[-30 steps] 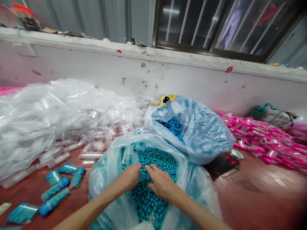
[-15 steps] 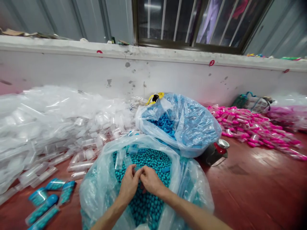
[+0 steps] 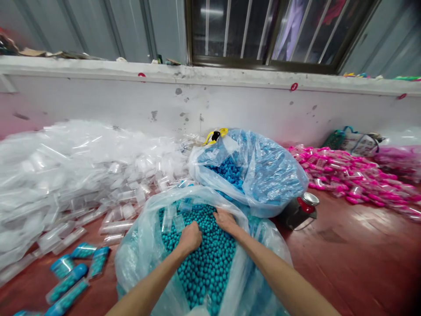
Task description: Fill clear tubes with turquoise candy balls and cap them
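Note:
A large clear plastic bag (image 3: 140, 232) stands open in front of me, filled with teal beads (image 3: 205, 263). My left hand (image 3: 190, 237) is closed just above the beads, left of the bag's middle. What its fingers hold, if anything, is hidden. My right hand (image 3: 226, 220) reaches down onto the beads near the bag's right rim, its fingertips turned away from me and partly hidden. Several clear plastic tubes (image 3: 167, 218) lie on the beads at the back left of the bag.
Loose clear tubes (image 3: 115, 227) form a big heap on the left. Bead-filled tubes with blue caps (image 3: 67, 283) lie on the red floor. Behind stands a bag of blue caps (image 3: 276, 175). To the right are a dark container (image 3: 292, 213) and a pile of pink-capped tubes (image 3: 355, 175).
My hands were together over the beads and have moved apart. The right went right and away from me to the bag's far right side. A blue piece on the beads there is now out of sight.

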